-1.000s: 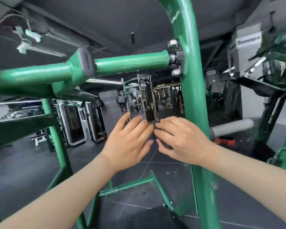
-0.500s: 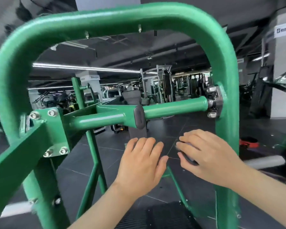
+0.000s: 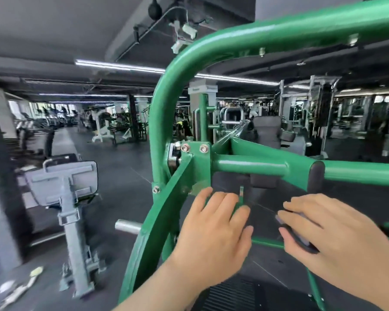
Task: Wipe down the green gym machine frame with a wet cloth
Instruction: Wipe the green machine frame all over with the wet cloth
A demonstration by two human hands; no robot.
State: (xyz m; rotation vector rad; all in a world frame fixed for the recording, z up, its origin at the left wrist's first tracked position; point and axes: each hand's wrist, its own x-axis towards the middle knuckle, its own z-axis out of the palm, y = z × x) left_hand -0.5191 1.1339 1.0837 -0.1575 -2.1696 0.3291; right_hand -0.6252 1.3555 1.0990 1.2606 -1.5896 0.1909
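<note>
Green gym machine frame [image 3: 164, 113]: curved tube arching from 7 o'clock up over 12 to 2 o'clock, crossbar [image 3: 252, 166] bolted across centre. Left hand [image 3: 213, 232]: at 6 o'clock, fingers straight and close together, holding nothing, in front of the frame's slanted brace. Right hand [image 3: 337, 241]: at 4 o'clock, fingers curled over a small dark object [image 3: 300, 240], possibly the cloth; cannot tell. Grey seat-back machine [image 3: 65, 182]: at 9 o'clock, standing apart on dark floor.
</note>
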